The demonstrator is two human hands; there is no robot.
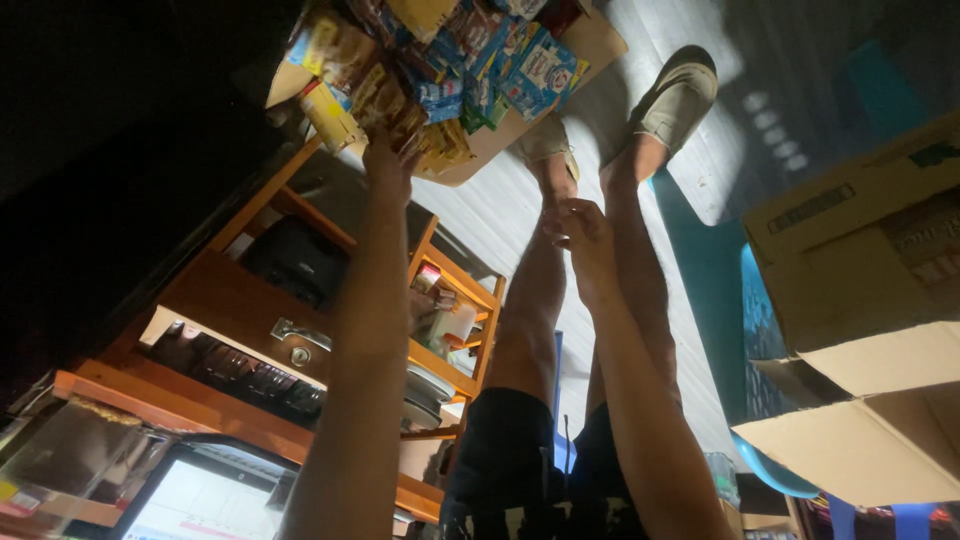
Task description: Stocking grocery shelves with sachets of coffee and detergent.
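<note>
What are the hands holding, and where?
The left hand reaches into the snack packets; its grip cannot be told. The right hand holds nothing.

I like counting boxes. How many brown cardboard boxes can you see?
2. One big cardboard box sits at the right edge on a blue chair. Another box, full of snack packets, lies on the floor ahead. Others may be hidden.

Sunlit grey plank floor (500,215) beside orange wooden shelving (250,300).
</note>
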